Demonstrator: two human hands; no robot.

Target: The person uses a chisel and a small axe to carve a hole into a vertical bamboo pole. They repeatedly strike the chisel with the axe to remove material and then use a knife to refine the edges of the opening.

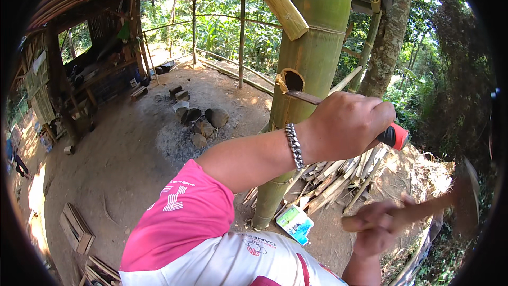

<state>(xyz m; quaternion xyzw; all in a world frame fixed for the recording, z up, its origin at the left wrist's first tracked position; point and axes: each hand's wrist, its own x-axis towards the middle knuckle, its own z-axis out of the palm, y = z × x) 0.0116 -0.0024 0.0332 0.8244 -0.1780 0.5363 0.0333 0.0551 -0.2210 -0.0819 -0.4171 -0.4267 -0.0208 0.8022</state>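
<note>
A thick green bamboo pole [317, 5] stands upright before me, with a round hole [292, 81] cut in its side. My left hand [349, 124] is closed round the red and black handle [398, 136] of a chisel, my arm reaching across my body. The chisel's flat blade [303, 97] meets the lower edge of the hole. Lower right, my right hand [377, 226] grips a wooden-handled tool [428, 206]. Its broad, curved head [468, 198] is smeared by motion, so its exact kind is unclear; it is apart from the chisel.
A cut bamboo piece [278, 4] juts from the pole above the hole. Split wood [338, 182] lies on the ground behind it, near a green and white container [295, 224]. Farther left are hearth stones [216, 117] in ash. A tree trunk [390, 37] stands at right.
</note>
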